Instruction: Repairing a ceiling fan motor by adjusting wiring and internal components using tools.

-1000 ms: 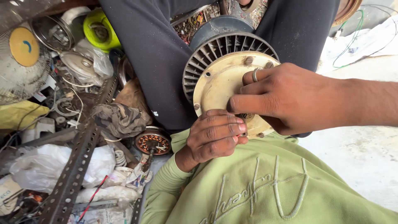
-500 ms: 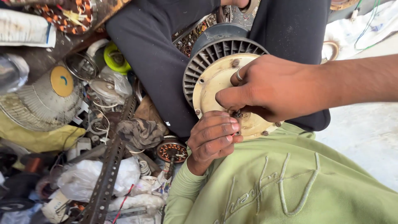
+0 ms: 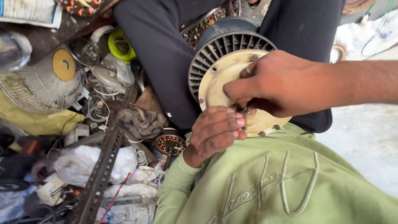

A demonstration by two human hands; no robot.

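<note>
Motor: we hold a round finned grey fan motor with cream end plate [image 3: 219, 79] between our dark-trousered knees.
Right hand [image 3: 286, 83]: fingers pinched at plate centre.
Left hand [image 3: 215, 130]: fingers curled shut at plate's lower edge.
Left margin: crowded; white wire fan guard [image 3: 39, 89], perforated steel angle bar [image 3: 103, 166].
Right margin: open grey floor [image 3: 365, 141].

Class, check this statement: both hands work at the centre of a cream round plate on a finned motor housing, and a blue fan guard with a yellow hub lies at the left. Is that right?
Not quite. The fan guard is white or pale grey, not blue, as the head view shows. The rest holds: the left hand and right hand work at the centre of the cream plate on the finned motor housing, and the guard's hub is yellow.
</note>
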